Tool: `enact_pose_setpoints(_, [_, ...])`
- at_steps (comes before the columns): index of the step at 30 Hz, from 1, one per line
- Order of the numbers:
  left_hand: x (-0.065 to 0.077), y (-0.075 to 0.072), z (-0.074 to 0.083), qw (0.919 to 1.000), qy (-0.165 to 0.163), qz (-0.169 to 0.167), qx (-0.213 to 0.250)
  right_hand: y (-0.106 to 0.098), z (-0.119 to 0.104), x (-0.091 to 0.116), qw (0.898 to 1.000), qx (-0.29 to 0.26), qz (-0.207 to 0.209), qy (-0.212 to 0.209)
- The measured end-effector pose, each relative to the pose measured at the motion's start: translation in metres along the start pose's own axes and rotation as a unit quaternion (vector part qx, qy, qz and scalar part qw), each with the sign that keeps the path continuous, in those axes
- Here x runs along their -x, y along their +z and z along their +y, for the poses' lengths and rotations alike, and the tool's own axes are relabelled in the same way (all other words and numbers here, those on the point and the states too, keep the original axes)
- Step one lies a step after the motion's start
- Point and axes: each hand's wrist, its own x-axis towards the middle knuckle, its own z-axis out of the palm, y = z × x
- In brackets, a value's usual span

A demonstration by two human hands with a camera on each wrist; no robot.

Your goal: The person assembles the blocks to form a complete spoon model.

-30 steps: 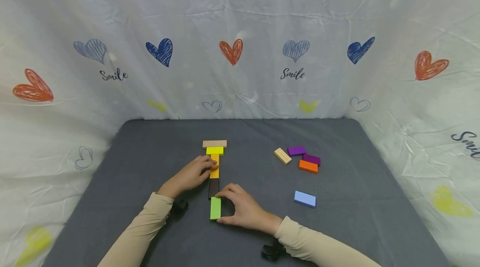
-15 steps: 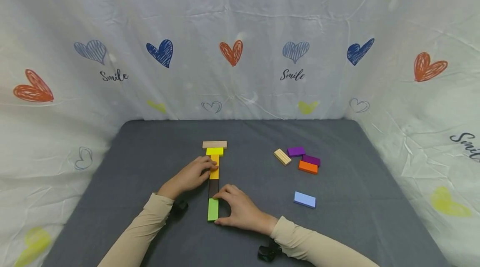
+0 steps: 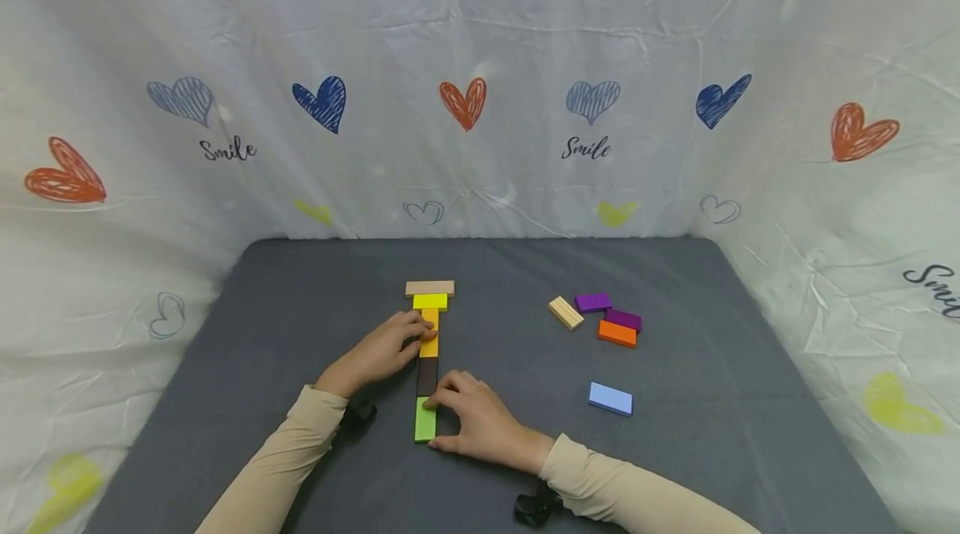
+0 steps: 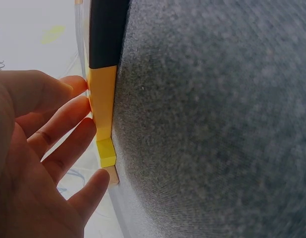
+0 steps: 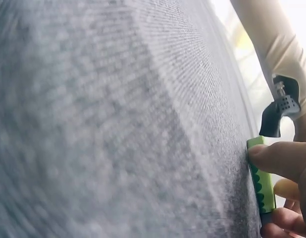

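Note:
A column of wooden blocks lies on the dark grey cloth, left of centre in the head view. From far to near come a crosswise tan block point(image 3: 430, 288), a bright yellow block point(image 3: 431, 301), a stretch of orange-yellow block point(image 3: 429, 347), a dark brown block point(image 3: 427, 376) and a light green block point(image 3: 425, 427). My left hand point(image 3: 381, 353) rests its fingertips on the orange-yellow piece, fingers loosely extended in the left wrist view. With thumb at the near end and index finger by the far end, my right hand point(image 3: 486, 424) holds the green block, which adjoins the dark one.
To the right lie a ridged pale wood block point(image 3: 566, 312), two purple blocks point(image 3: 594, 302), an orange block point(image 3: 617, 334) and, closer, a light blue block point(image 3: 611, 399). A white curtain point(image 3: 510, 42) printed with hearts surrounds the table.
My right hand has shifted the green block slightly left, into line with the dark block, and its index finger has moved over the block's far end. My left hand stays put.

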Motion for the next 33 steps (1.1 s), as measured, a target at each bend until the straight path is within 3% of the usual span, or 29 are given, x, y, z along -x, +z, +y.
enact_pose_setpoints(33, [-0.0008,-0.0007,0.0001,0.9999,-0.009,-0.007,0.001,-0.0013,-0.0034,0.0005,0.999,0.037,-0.003,0.002])
